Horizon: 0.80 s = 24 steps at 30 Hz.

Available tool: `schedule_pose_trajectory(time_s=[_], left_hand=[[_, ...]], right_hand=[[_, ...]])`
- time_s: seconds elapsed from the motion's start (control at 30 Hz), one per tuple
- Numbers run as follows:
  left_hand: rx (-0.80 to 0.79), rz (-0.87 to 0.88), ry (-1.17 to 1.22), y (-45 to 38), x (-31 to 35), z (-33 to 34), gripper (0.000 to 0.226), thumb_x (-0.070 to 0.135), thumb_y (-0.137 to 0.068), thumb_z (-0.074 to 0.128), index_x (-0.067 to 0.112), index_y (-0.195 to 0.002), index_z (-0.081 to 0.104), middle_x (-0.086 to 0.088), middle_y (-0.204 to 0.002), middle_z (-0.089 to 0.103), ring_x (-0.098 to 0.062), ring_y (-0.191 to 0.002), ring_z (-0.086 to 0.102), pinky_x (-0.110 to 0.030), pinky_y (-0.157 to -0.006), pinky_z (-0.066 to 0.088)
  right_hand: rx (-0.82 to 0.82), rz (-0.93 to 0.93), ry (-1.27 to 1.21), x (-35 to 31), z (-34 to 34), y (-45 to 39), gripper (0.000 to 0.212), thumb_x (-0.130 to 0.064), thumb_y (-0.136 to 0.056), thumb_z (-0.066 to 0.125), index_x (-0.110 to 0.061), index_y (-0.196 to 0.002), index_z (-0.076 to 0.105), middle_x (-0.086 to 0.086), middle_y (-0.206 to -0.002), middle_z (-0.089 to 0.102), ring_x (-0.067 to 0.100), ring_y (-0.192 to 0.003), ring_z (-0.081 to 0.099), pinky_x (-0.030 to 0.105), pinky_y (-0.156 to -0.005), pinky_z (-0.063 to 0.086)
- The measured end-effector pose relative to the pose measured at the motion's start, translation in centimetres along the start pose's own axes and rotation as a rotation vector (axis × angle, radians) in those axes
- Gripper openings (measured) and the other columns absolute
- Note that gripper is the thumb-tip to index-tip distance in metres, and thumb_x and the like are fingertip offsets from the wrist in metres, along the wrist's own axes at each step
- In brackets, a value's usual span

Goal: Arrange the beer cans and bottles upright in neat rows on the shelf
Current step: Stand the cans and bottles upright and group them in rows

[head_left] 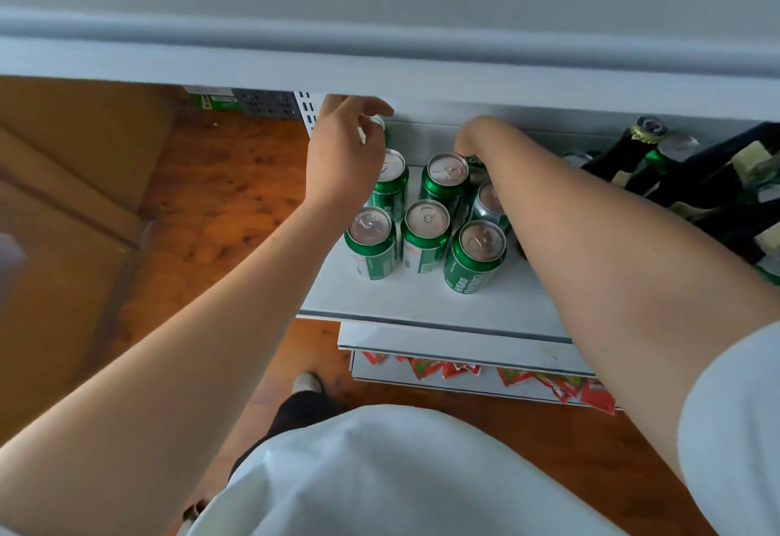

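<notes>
**Seating the back-row cans squarely behind the front rows**

From the head view, we have both arms reaching to the far edge of the shelf [422, 303], under the overhang of the shelf above [464, 84]. Our left hand [344, 155] curls its fingers around the top of a can at the far left [377, 124], which is mostly hidden behind the hand. Our right hand [470, 136] reaches over the far middle; its fingers are tucked out of sight, and it seems to grasp a green can [477, 162] just under it, though we cannot tell this for sure.

Near of the hands, six green cans stand upright: three in the front row [426, 236] and three behind them [447, 177], the right one of these half covered by our right forearm. The rows are close but not quite straight; the near right can sits a little forward and apart. On the far right, dark bottles [633, 151] lean or lie in a heap with more cans among them, not yet arranged.

To do this step well, we judge that each held can should come down flat on its base, directly behind the can in front, touching or just beside its neighbour. We should keep our forearms high so they do not knock the standing cans, and let go only once the can sits steady
</notes>
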<state>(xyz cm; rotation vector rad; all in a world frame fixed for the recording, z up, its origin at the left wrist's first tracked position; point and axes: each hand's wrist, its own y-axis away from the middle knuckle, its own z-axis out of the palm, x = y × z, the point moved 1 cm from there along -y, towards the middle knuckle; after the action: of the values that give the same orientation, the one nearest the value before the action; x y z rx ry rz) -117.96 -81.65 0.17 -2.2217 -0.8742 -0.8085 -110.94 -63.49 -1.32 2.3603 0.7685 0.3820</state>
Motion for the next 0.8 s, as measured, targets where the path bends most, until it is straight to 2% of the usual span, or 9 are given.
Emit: schedule_pose_trajectory(time_s=[0.07, 0.17, 0.23, 0.4, 0.47, 0.53, 0.6, 0.67, 0.8], left_hand=[[-0.136, 0.079, -0.041, 0.4, 0.5, 1.0, 0.026, 0.010, -0.095, 0.048, 0.019, -0.110, 0.068, 0.001, -0.112, 0.057, 0.000, -0.087, 0.057, -0.009, -0.077, 0.046], [-0.397, 0.223, -0.217, 0.6, 0.7, 3.8, 0.040, 0.023, -0.095, 0.056, 0.016, -0.135, 0.054, -0.006, -0.134, 0.053, -0.022, -0.118, 0.054, -0.037, -0.097, 0.049], [-0.517, 0.229, -0.339, 0.3, 0.8, 5.6, 0.057, 0.038, -0.094, 0.058, 0.018, -0.145, 0.043, -0.007, -0.144, 0.047, -0.026, -0.129, 0.047, -0.043, -0.105, 0.042], [-0.668, 0.143, -0.484, -1.6, 1.7, 8.4, 0.060, 0.053, -0.089, 0.055, 0.016, -0.137, 0.049, -0.007, -0.130, 0.060, -0.026, -0.123, 0.053, -0.042, -0.110, 0.026], [-0.728, 0.125, -0.443, -2.4, 1.8, 8.4, 0.056, 0.050, -0.087, 0.057, 0.018, -0.132, 0.055, -0.005, -0.129, 0.062, -0.025, -0.122, 0.054, -0.042, -0.112, 0.027], [-0.799, 0.105, -0.367, -2.7, 2.1, 7.9, 0.065, 0.054, -0.079, 0.058, 0.022, -0.135, 0.054, -0.003, -0.134, 0.059, -0.026, -0.125, 0.053, -0.043, -0.113, 0.032], [-0.858, 0.118, -0.353, -2.6, 2.6, 7.5, 0.079, 0.061, -0.071, 0.061, 0.025, -0.140, 0.049, -0.002, -0.139, 0.055, -0.027, -0.129, 0.050, -0.045, -0.113, 0.033], [-0.862, 0.174, -0.414, -2.4, 2.8, 7.8, 0.077, 0.053, -0.076, 0.071, 0.023, -0.142, 0.046, -0.001, -0.141, 0.054, -0.027, -0.130, 0.048, -0.042, -0.111, 0.034], [-0.804, 0.197, -0.377, -2.6, 2.7, 8.2, 0.073, 0.040, -0.074, 0.080, 0.014, -0.137, 0.053, -0.006, -0.133, 0.059, -0.026, -0.121, 0.054, -0.035, -0.098, 0.044]], right_hand=[[0.011, 0.008, -0.028, 0.6, 0.4, -0.4, 0.017, -0.015, -0.100, 0.046, -0.001, -0.104, 0.055, 0.012, -0.080, 0.053, 0.024, -0.062, 0.047, 0.028, -0.057, 0.037], [0.072, 0.004, -0.067, 1.2, 0.6, -0.3, 0.034, -0.017, -0.101, 0.041, -0.001, -0.129, 0.053, 0.018, -0.126, 0.056, 0.032, -0.104, 0.057, 0.035, -0.078, 0.042], [0.088, 0.011, -0.058, 1.3, 0.6, 0.2, 0.038, -0.017, -0.103, 0.037, 0.001, -0.135, 0.048, 0.019, -0.137, 0.050, 0.033, -0.108, 0.054, 0.038, -0.086, 0.041], [0.075, -0.018, -0.082, 2.0, 1.0, 0.7, 0.034, -0.013, -0.100, 0.040, 0.002, -0.128, 0.052, 0.014, -0.104, 0.047, 0.027, -0.080, 0.044, 0.034, -0.072, 0.036], [0.076, -0.031, -0.134, 2.3, 1.0, 0.9, 0.032, -0.013, -0.099, 0.042, 0.000, -0.125, 0.054, 0.010, -0.098, 0.047, 0.027, -0.073, 0.044, 0.031, -0.062, 0.035], [0.063, -0.036, -0.100, 2.3, 0.7, 1.4, 0.020, -0.010, -0.100, 0.041, -0.004, -0.113, 0.054, 0.011, -0.085, 0.048, 0.024, -0.065, 0.043, 0.032, -0.064, 0.035], [0.065, -0.034, -0.087, 2.3, 0.6, 1.6, 0.011, -0.013, -0.100, 0.043, -0.005, -0.103, 0.050, 0.013, -0.087, 0.048, 0.027, -0.076, 0.047, 0.035, -0.073, 0.036], [0.061, -0.035, -0.043, 2.5, 0.8, 1.3, 0.014, -0.017, -0.099, 0.045, -0.006, -0.105, 0.052, 0.013, -0.095, 0.050, 0.029, -0.089, 0.048, 0.036, -0.077, 0.038], [0.057, -0.004, 0.020, 2.9, 1.3, 0.8, 0.022, -0.022, -0.101, 0.045, -0.004, -0.111, 0.053, 0.015, -0.106, 0.048, 0.029, -0.091, 0.048, 0.034, -0.076, 0.038]])
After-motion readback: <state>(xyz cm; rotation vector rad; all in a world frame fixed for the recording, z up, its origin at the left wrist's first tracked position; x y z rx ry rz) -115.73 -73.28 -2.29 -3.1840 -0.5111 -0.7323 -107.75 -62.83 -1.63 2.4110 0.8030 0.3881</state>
